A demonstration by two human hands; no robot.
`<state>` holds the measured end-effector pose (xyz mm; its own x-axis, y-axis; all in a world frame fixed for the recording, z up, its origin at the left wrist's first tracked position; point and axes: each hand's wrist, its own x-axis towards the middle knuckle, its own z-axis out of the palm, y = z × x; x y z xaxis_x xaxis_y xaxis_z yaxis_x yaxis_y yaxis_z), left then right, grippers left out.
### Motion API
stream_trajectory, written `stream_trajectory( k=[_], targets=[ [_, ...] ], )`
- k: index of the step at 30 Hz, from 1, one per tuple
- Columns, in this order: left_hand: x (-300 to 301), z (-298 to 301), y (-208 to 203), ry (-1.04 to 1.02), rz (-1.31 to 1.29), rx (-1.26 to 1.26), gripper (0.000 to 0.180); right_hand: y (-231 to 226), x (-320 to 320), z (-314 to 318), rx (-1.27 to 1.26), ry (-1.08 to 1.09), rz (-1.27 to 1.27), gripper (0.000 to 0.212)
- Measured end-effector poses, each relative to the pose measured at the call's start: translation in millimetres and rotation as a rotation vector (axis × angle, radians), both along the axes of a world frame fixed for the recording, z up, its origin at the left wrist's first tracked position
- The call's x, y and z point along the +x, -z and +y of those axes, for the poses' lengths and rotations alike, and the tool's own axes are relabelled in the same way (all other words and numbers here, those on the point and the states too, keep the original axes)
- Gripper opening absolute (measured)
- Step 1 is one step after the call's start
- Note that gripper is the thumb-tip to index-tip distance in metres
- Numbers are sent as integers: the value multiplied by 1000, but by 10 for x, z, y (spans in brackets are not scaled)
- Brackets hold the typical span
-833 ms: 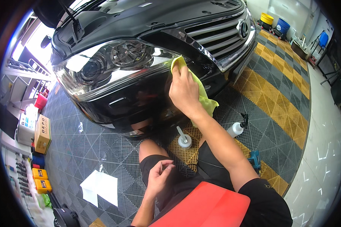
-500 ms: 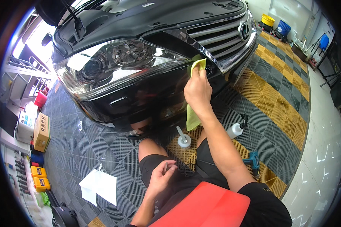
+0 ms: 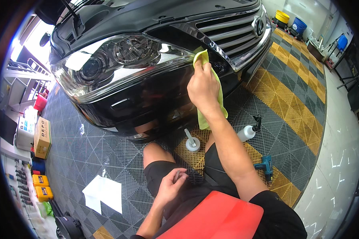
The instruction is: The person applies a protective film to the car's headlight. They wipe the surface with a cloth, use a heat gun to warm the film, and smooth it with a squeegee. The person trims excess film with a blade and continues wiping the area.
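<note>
Cloth (image 3: 203, 120), yel-green, clamped in R hand (image 3: 204, 88) at inner end of headlight (image 3: 115, 65); L hand (image 3: 172, 185) apart nr shorts (image 3: 157, 171), can't tell if holding sth.

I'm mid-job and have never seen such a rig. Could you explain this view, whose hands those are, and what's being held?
No machine here: a person wears a fisheye camera on the head, looking down, so straight edges bend. The right hand holds a yellow-green cloth against a black car, beside its headlight. What, if anything, the left hand holds is unclear. On the tiled floor are white sheeting, a teal power tool and a white spray bottle.
</note>
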<state>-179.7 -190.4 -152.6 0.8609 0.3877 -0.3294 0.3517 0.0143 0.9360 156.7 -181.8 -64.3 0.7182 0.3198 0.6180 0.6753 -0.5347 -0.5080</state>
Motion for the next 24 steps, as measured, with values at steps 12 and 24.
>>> stream_trajectory(
  k=[12, 24],
  targets=[
    [-69, -38, -3, -8, -17, -32, 30, -48, -386, 33, 62, -122, 89, 50],
    [-38, -23, -49, 20, -11, 28, 31, -123, -151, 56, -56, 75, 191, 57]
  ],
)
